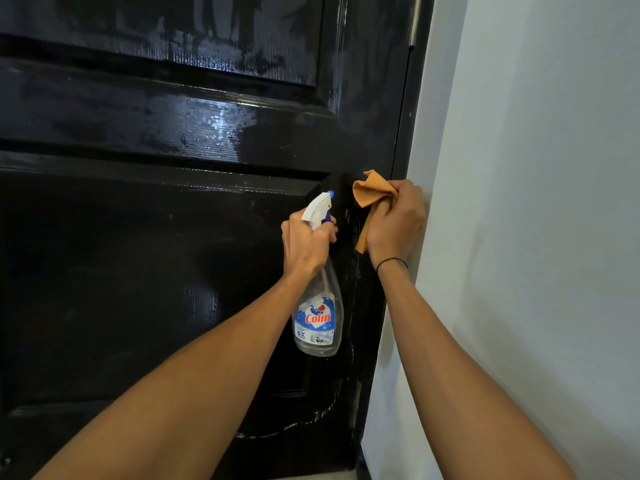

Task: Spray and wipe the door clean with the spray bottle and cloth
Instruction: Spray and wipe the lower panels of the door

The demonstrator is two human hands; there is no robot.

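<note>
Gripping the neck of the spray bottle (pixel 318 306), the left hand (pixel 306 242) curls its fingers round it just under the white trigger head, the nozzle tipped up toward the black door (pixel 156 237) and the clear body hanging below the wrist. Beside it, the right hand (pixel 394 223) bunches the orange cloth (pixel 372 192) in curled fingers against the door's right edge, near the white wall (pixel 536 202). Wet streaks shine on the door's upper panels.

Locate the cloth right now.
In the head view, the orange cloth is bunched in the right hand, against the door's right edge by the white wall, right of the spray bottle.
</note>
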